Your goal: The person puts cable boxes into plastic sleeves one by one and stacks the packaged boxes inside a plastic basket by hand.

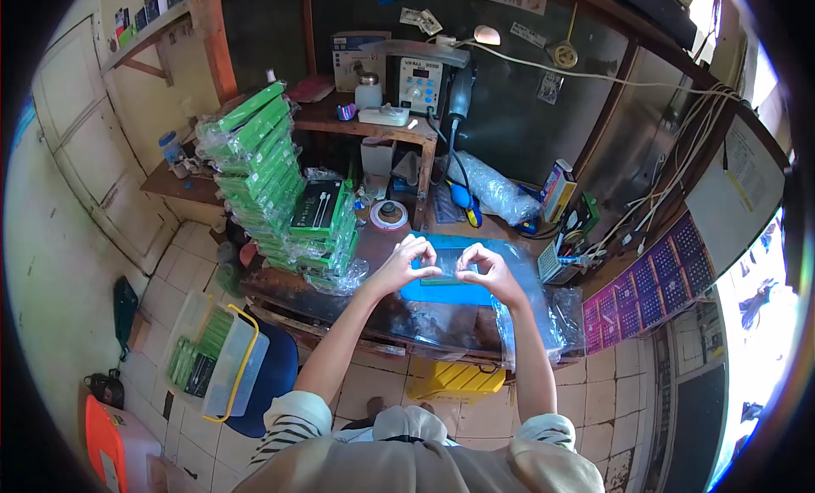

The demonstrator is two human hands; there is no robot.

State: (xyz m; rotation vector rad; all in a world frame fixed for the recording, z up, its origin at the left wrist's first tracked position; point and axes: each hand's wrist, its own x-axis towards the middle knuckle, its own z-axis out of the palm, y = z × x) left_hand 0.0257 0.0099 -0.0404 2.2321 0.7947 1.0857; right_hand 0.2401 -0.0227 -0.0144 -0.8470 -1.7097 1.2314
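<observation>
Over the blue mat [416, 292] on the workbench, a clear plastic sleeve [446, 262] stretches between my two hands. My left hand [407, 265] pinches its left side, thumb against the fingertips. At the right side my right hand [488, 270] is closed in a similar pinch. Under the plastic shows a green edge of something flat, perhaps a box; the glare hides most of it. More loose clear plastic [556, 323] lies by my right forearm, hanging over the bench's front edge.
Left of the mat rises a tall stack of plastic-wrapped green boxes [263, 170], beside a shorter stack topped by a black-faced box [317, 206]. A soldering station [420, 84] stands on the shelf. On the floor are a clear bin [192, 319] and a yellow crate [454, 379].
</observation>
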